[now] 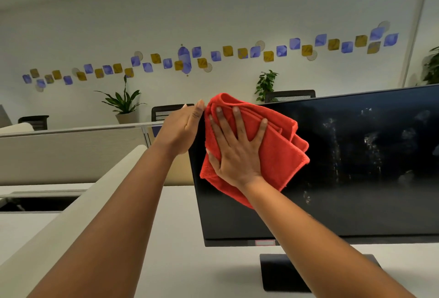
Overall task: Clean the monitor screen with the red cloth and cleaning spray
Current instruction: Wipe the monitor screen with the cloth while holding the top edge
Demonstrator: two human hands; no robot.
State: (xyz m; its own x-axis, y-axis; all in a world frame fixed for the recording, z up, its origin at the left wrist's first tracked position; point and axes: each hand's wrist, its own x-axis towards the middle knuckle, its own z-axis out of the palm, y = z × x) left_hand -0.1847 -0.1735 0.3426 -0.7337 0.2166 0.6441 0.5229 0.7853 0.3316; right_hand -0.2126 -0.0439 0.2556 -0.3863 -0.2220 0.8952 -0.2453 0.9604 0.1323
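Nearest, two bare forearms reach up from the lower edge over the white counter (180, 238), where the monitor's dark stand (282, 271) sits. The right hand (237, 148) lies flat with fingers spread and straight, palm pressing the crumpled red cloth (280, 145) against the upper left part of the monitor screen (356, 190). The left hand (183, 129) is at the monitor's upper left edge, fingers straight and together, fingertips touching the corner beside the cloth; it holds nothing. To the right of the cloth the dark screen shows pale streaks and droplets. Behind stand a low partition (71, 152), a potted plant (123, 102) and a wall with blue and yellow shapes (213, 56)
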